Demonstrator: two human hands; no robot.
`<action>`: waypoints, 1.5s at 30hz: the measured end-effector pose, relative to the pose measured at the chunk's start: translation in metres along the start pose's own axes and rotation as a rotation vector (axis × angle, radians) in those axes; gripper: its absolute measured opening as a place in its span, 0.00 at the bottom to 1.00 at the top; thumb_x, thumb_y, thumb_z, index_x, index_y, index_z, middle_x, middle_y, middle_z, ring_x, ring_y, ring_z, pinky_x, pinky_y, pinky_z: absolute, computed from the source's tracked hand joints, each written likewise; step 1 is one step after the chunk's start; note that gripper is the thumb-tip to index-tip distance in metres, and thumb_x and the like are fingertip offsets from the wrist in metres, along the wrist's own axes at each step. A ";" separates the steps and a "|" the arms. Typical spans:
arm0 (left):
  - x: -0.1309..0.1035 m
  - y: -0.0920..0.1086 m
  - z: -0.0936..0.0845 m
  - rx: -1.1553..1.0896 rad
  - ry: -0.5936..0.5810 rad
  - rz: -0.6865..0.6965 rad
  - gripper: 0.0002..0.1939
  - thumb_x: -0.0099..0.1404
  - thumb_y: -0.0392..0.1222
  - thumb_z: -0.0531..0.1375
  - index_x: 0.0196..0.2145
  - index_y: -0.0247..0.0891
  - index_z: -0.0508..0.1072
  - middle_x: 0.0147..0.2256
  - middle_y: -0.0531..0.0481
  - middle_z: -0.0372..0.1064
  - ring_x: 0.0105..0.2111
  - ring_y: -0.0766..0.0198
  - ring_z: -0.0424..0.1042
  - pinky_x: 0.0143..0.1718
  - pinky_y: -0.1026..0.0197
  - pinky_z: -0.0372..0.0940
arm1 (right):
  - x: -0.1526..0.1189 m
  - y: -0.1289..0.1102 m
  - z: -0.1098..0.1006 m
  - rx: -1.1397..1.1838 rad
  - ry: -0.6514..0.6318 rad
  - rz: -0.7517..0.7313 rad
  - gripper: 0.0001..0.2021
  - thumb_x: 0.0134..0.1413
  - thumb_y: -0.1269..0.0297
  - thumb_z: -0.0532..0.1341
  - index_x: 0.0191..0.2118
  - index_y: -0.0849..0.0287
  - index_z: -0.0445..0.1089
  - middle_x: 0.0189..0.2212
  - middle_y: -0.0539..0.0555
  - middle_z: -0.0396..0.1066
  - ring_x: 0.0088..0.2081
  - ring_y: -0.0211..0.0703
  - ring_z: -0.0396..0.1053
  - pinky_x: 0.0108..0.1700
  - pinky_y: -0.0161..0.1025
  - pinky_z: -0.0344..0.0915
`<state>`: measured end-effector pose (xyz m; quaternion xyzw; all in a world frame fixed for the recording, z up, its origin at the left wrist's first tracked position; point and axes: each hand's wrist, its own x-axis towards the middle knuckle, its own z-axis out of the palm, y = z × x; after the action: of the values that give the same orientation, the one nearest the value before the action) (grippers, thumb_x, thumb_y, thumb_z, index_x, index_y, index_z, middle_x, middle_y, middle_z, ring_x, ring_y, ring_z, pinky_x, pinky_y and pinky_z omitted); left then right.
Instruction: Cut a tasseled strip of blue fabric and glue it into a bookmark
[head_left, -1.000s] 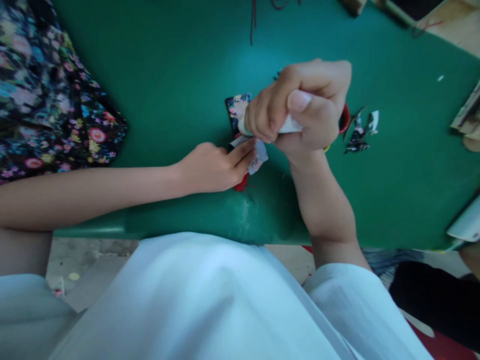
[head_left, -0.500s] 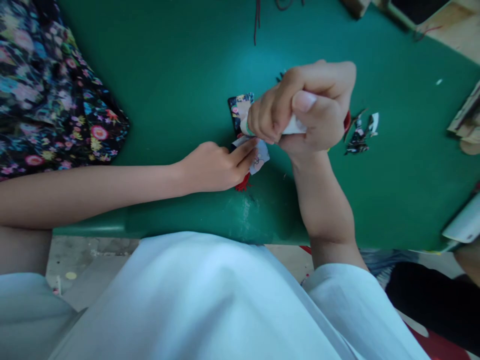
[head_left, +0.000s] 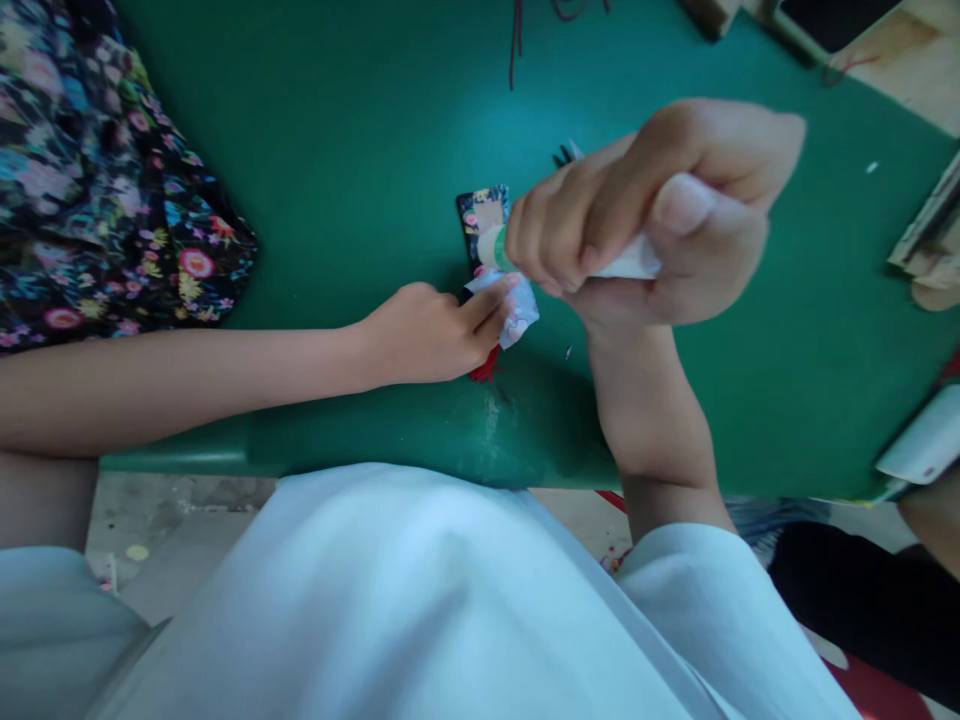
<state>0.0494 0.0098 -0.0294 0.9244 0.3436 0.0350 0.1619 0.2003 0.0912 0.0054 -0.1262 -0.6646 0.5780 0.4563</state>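
My right hand (head_left: 645, 220) is wrapped round a white bottle (head_left: 630, 260) with a green band, its tip pointing left. Beneath that tip lies a small floral fabric piece (head_left: 491, 200) with a beige patch. My left hand (head_left: 435, 335) rests on the table, its fingers pressed on a small pale printed piece (head_left: 525, 305) at the lower end of the floral piece. A red tassel (head_left: 486, 368) sticks out below those fingers. The spot where the bottle tip meets the pieces is partly hidden.
Floral cloth (head_left: 172, 230) covers the left of the green table (head_left: 337, 150). Dark cords (head_left: 516, 45) lie at the far edge. Scissor-like tips (head_left: 566, 155) show behind my right hand. At the right edge are a white roll-like object (head_left: 922, 440) and part of a person.
My right hand has moved up and to the right, nearer the camera, and now hides the fabric scraps at the right. More of the bottle's green band shows. My left hand stays put.
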 end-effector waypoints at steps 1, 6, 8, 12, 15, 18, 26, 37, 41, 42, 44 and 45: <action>0.000 0.000 0.000 -0.003 0.003 0.000 0.24 0.72 0.35 0.46 0.61 0.30 0.67 0.55 0.28 0.70 0.31 0.58 0.77 0.30 0.55 0.65 | -0.001 0.002 0.002 -0.008 0.025 -0.020 0.16 0.61 0.62 0.57 0.22 0.57 0.62 0.16 0.44 0.60 0.17 0.30 0.59 0.23 0.29 0.64; -0.001 -0.001 0.002 -0.042 0.041 -0.007 0.23 0.71 0.37 0.48 0.61 0.29 0.67 0.51 0.28 0.73 0.33 0.55 0.77 0.34 0.54 0.66 | -0.008 0.017 0.013 -0.054 0.074 0.016 0.17 0.65 0.60 0.52 0.23 0.55 0.58 0.16 0.42 0.54 0.15 0.29 0.54 0.25 0.30 0.65; -0.001 -0.001 0.001 -0.049 0.038 -0.017 0.24 0.71 0.37 0.49 0.61 0.30 0.66 0.51 0.28 0.73 0.34 0.54 0.77 0.34 0.54 0.66 | -0.009 0.018 0.014 -0.011 0.060 0.030 0.17 0.64 0.59 0.54 0.23 0.54 0.58 0.15 0.43 0.53 0.15 0.32 0.53 0.24 0.31 0.64; -0.001 0.000 -0.002 -0.020 0.020 -0.008 0.24 0.70 0.37 0.49 0.61 0.30 0.67 0.54 0.27 0.71 0.32 0.55 0.77 0.30 0.55 0.64 | -0.007 0.015 0.011 0.090 0.047 0.041 0.15 0.59 0.64 0.57 0.21 0.56 0.61 0.14 0.44 0.55 0.16 0.32 0.53 0.22 0.32 0.60; 0.000 0.001 -0.004 -0.016 0.005 -0.013 0.24 0.69 0.37 0.48 0.60 0.30 0.67 0.56 0.27 0.69 0.30 0.57 0.76 0.29 0.55 0.63 | -0.005 0.013 0.008 0.104 0.024 0.003 0.14 0.58 0.68 0.56 0.21 0.57 0.61 0.15 0.43 0.55 0.16 0.31 0.54 0.21 0.29 0.57; 0.000 0.002 -0.005 -0.027 -0.005 -0.038 0.24 0.69 0.36 0.49 0.61 0.32 0.67 0.58 0.28 0.68 0.31 0.58 0.76 0.29 0.56 0.64 | -0.005 0.014 0.007 0.098 0.018 0.003 0.14 0.57 0.69 0.55 0.21 0.58 0.61 0.15 0.44 0.56 0.16 0.30 0.53 0.20 0.29 0.54; 0.000 0.002 -0.007 0.050 0.014 -0.001 0.25 0.70 0.33 0.47 0.62 0.32 0.68 0.62 0.28 0.63 0.34 0.54 0.79 0.26 0.56 0.66 | 0.003 0.014 -0.015 0.057 0.034 -0.073 0.17 0.59 0.65 0.58 0.20 0.59 0.58 0.14 0.43 0.58 0.15 0.28 0.57 0.19 0.27 0.60; 0.000 0.001 -0.007 0.103 0.017 0.035 0.25 0.69 0.33 0.47 0.61 0.31 0.68 0.61 0.28 0.65 0.37 0.52 0.79 0.25 0.58 0.65 | 0.004 0.010 -0.012 0.017 0.148 0.015 0.14 0.54 0.70 0.55 0.19 0.57 0.57 0.14 0.44 0.56 0.14 0.28 0.55 0.20 0.28 0.59; -0.001 0.001 -0.006 0.050 0.025 0.013 0.25 0.69 0.34 0.48 0.61 0.32 0.68 0.61 0.28 0.64 0.35 0.53 0.79 0.26 0.56 0.65 | 0.001 0.014 -0.004 0.003 0.144 0.022 0.14 0.55 0.69 0.55 0.20 0.56 0.58 0.13 0.43 0.56 0.13 0.29 0.53 0.19 0.29 0.59; -0.001 0.001 -0.006 0.055 0.027 0.012 0.25 0.69 0.34 0.48 0.61 0.32 0.68 0.61 0.28 0.64 0.35 0.53 0.79 0.26 0.56 0.65 | 0.001 0.014 -0.004 0.005 0.136 0.012 0.14 0.55 0.68 0.55 0.20 0.56 0.58 0.13 0.43 0.55 0.13 0.30 0.53 0.18 0.29 0.59; -0.001 0.002 -0.005 0.066 0.030 0.008 0.25 0.69 0.34 0.47 0.61 0.32 0.69 0.61 0.28 0.65 0.35 0.53 0.79 0.26 0.56 0.64 | 0.000 0.015 -0.001 0.021 0.132 0.004 0.14 0.55 0.69 0.55 0.19 0.57 0.58 0.12 0.43 0.55 0.13 0.30 0.54 0.18 0.30 0.59; -0.001 0.002 -0.005 0.064 0.029 0.001 0.25 0.70 0.34 0.46 0.61 0.32 0.69 0.60 0.28 0.65 0.35 0.54 0.78 0.26 0.56 0.64 | -0.001 0.016 0.000 0.033 0.130 0.005 0.14 0.55 0.69 0.55 0.19 0.57 0.58 0.12 0.44 0.55 0.13 0.30 0.54 0.19 0.29 0.59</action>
<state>0.0493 0.0096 -0.0239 0.9287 0.3463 0.0377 0.1273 0.1947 0.0952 -0.0090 -0.1577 -0.6234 0.5808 0.4992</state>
